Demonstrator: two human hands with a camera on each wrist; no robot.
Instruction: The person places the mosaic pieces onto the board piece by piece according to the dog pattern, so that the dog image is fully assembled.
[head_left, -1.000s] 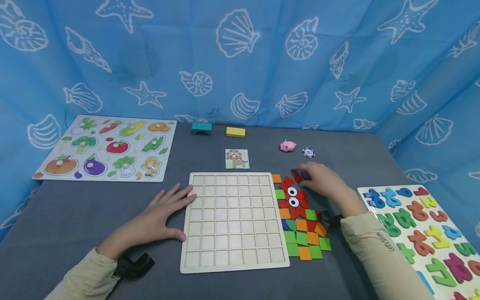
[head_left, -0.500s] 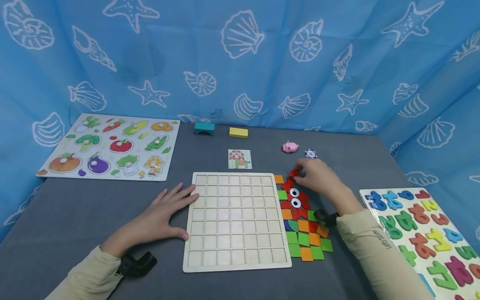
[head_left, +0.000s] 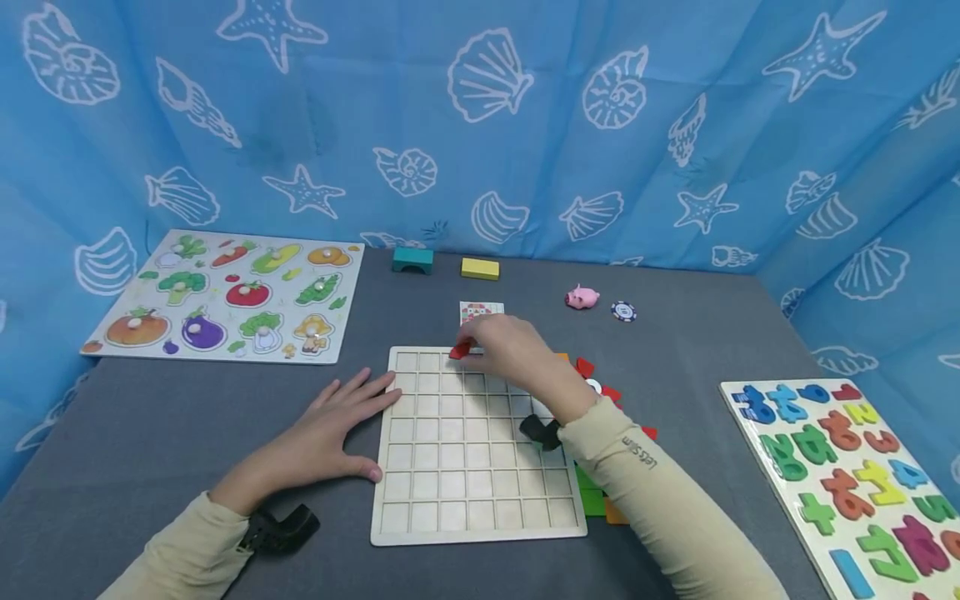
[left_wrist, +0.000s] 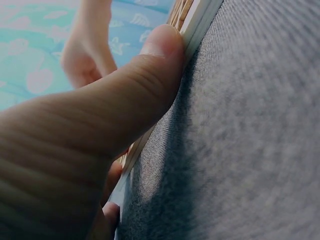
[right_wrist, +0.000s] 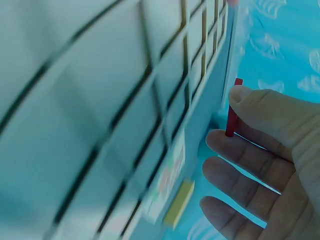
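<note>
A wooden grid board (head_left: 427, 458) lies on the grey cloth, its squares bare where they show. My left hand (head_left: 322, 437) has spread fingers touching the board's left edge; in the left wrist view its thumb (left_wrist: 162, 45) presses against that edge. Over the board's far rows, my right hand (head_left: 513, 350) pinches a small red tile (head_left: 460, 350) between thumb and fingers. The right wrist view shows this red tile (right_wrist: 232, 112) edge-on, held apart from the grid. Beside the board's right edge, red tiles (head_left: 584, 367), green tiles (head_left: 592, 502) and others are partly hidden by the right forearm.
A picture card (head_left: 476, 309) lies behind the board, partly covered by the right hand. Farther back are a teal block (head_left: 412, 259), yellow block (head_left: 480, 268), pink pig (head_left: 582, 297) and poker chip (head_left: 623, 311). A vegetable puzzle (head_left: 225, 333) sits left, a number puzzle (head_left: 817, 492) right.
My right hand has picked up a red tile from the top of the pile and carried it left over the board's far rows. The left hand stays on the board's edge.
</note>
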